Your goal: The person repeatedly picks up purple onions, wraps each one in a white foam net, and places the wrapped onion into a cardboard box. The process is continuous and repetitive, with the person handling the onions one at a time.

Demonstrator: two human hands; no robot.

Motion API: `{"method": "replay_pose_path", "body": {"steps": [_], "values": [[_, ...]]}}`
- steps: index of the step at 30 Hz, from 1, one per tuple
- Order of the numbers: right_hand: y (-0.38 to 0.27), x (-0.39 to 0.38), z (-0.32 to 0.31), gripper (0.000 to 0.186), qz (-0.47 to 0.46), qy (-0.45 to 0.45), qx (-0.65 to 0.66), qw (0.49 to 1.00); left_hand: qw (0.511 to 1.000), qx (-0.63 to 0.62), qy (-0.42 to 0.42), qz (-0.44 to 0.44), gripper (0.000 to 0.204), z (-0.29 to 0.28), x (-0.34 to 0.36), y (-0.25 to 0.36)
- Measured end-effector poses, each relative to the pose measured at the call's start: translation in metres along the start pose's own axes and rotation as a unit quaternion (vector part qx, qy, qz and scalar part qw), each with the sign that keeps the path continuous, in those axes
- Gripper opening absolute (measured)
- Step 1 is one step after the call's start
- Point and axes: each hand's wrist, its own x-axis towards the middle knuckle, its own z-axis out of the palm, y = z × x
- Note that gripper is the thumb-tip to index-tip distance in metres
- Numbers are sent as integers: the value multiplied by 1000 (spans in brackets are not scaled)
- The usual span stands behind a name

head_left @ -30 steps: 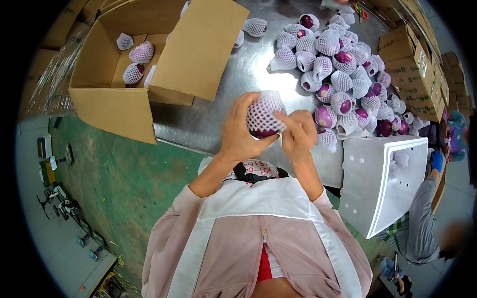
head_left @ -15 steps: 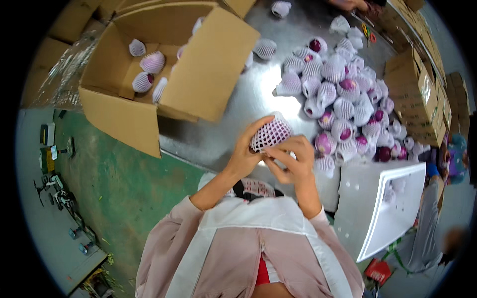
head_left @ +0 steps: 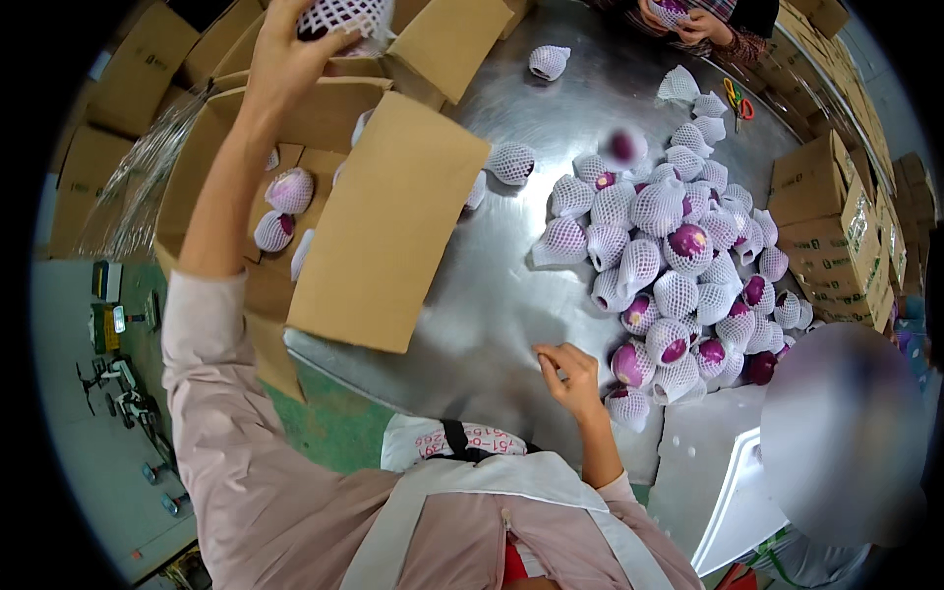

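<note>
White netted fruit (head_left: pixel 346 14) is clasped in the left grip (head_left: pixel 285 51) (the right grip (head_left: pixel 573 379) is free, loosely half-curled).

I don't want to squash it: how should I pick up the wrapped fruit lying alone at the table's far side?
Grip the wrapped fruit gently around its rounded middle, probably from above: it lies on the table apart from the pile, so both its sides look reachable.
</note>
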Motion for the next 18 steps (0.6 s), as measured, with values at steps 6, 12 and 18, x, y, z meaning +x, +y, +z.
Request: {"method": "replay_pose_path", "body": {"steps": [6, 12, 18], "values": [[26, 40, 16, 13, 66, -9, 29, 997, 953, 293, -78, 22, 46, 77, 77, -123], [43, 166, 53, 35, -20, -12, -92, 996, 863, 387, -320, -56, 40, 138, 85, -240], [87, 246, 152, 58, -51, -34, -177, 982, 841, 229, -449, -196, 48, 149, 95, -207]]}}
